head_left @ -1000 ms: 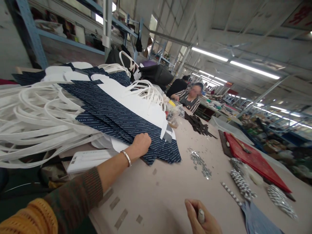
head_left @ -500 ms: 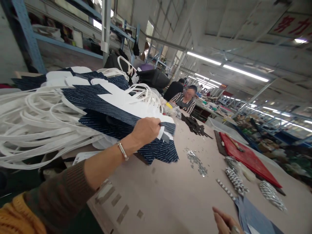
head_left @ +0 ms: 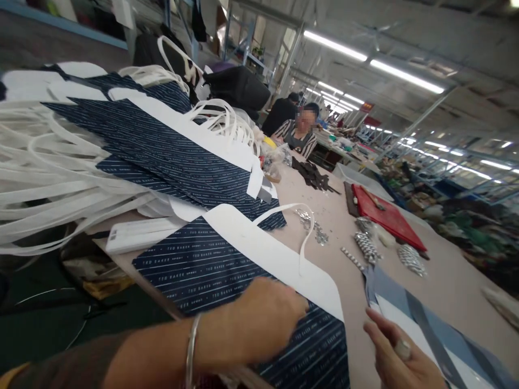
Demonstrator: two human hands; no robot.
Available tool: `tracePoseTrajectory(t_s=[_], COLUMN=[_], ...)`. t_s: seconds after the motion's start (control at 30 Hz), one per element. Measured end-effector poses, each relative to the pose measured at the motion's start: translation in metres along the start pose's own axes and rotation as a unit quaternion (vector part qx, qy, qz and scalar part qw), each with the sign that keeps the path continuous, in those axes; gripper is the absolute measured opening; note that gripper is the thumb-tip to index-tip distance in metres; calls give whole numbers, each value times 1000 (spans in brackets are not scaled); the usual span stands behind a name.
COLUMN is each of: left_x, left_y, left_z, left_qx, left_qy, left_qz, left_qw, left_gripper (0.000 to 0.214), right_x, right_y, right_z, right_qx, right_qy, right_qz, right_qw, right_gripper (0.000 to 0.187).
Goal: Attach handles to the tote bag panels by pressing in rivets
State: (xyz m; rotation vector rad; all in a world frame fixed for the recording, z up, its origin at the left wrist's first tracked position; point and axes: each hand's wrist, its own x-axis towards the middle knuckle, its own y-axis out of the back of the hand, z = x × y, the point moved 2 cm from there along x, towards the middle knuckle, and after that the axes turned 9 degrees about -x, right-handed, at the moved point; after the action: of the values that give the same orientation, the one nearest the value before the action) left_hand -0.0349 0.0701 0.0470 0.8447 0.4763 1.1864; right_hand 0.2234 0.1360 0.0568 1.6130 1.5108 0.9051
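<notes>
My left hand (head_left: 267, 319), with a silver bangle at the wrist, is closed on a navy printed fabric panel (head_left: 211, 265). This panel has pale lines of lettering, a white curved band along one side and a thin white strap looping up; it spreads over the table's near edge. The fingertips are turned away from view. My right hand (head_left: 401, 354), with a ring, lies at the lower right, its fingers stretched out beside a blue-grey piece with a white section (head_left: 409, 319). Behind the left hand lies a stack of similar navy panels (head_left: 170, 146).
Bundles of white straps (head_left: 44, 178) hang off the left side. On the table (head_left: 324, 265) lie small silvery metal pieces (head_left: 314, 227), black-and-white cord bundles (head_left: 367, 248), a red slab (head_left: 383, 219) with a hammer-like tool, and dark strips (head_left: 312, 175). A person (head_left: 298, 132) sits across the table.
My left hand has drawn a navy panel off the stack, down and toward me. The view has shifted, and my right hand shows more fully beside the blue-grey piece.
</notes>
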Motion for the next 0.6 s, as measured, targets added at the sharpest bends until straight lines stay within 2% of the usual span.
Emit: tracePoseTrajectory(t_s=[0.03,0.13,0.23,0.3,0.43,0.6], left_x=[9,47,74,80,76,68], left_y=[18,58,66,62,54,39], left_z=[-18,-75,-121,-139,-147,-130], left_qx=[60,103,117,113,89,64], left_qy=[61,120,143,148,160,188], left_qz=[7,5,-31,-53,-64,-86], left_qw=[996,987,982,981,981,976], left_gripper=[23,28,30,32,37,37], right_x=[-4,-17,-30,-36,-40,-42], right_y=[-3,-16,-31,-39,-49,-61], right_z=[-1,-5,-11,-12,-4,-10], right_qx=[6,66,136,140,117,75], right_qy=[-4,-8,24,43,54,69], right_qz=[-3,-16,-55,-80,-115,-194], right_qw=[1000,998,989,986,985,976], right_gripper=[55,47,42,39,39,39])
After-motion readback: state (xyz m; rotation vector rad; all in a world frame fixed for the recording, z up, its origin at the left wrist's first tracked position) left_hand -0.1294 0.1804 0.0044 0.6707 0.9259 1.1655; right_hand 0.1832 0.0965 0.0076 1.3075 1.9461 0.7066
